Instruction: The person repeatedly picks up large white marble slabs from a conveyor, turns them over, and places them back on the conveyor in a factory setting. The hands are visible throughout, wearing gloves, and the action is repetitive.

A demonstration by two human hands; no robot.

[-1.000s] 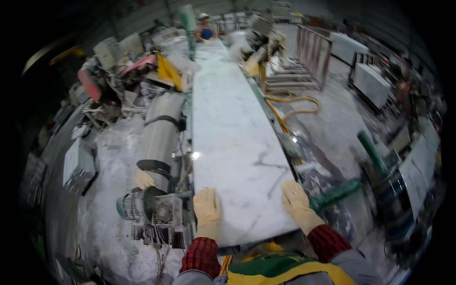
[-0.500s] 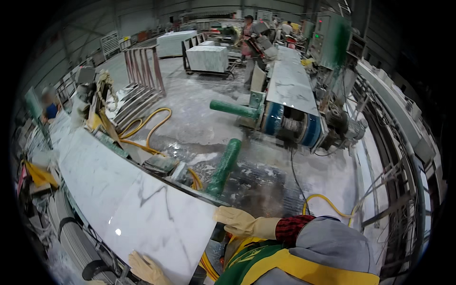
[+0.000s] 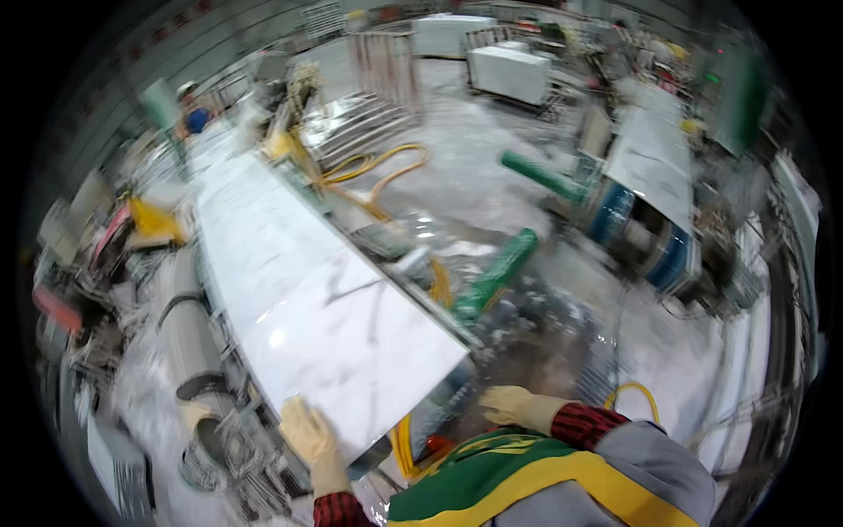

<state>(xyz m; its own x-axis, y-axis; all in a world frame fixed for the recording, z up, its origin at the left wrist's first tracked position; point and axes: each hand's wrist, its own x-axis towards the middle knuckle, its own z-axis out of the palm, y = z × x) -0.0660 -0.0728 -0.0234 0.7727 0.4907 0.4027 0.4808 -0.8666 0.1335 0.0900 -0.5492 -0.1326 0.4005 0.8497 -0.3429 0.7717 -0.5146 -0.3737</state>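
Observation:
A long white marble-look slab (image 3: 351,351) with grey veins, wet and shiny, lies on a conveyor and runs from in front of me to the far left. My left hand (image 3: 307,432), in a cream rubber glove, rests with fingers stretched out on the slab's near left edge. My right hand (image 3: 505,406), gloved alike, hangs just off the slab's near right corner, apart from it. Its fingers are loosely extended and slightly blurred, with nothing visible in them. A green-and-yellow apron (image 3: 518,474) covers my front.
A green roller (image 3: 496,277) sticks out beside the slab. Across the wet floor, another conveyor (image 3: 650,167) with blue drums carries a white slab. Yellow hoses (image 3: 386,180) curl over the floor. A grey ribbed duct (image 3: 189,342) runs along the left. A worker (image 3: 195,116) stands far left.
My view has swung left, so the scene shifts right. My right hand has come off the slab's corner. The left hand is still at the near left edge, now lying along it.

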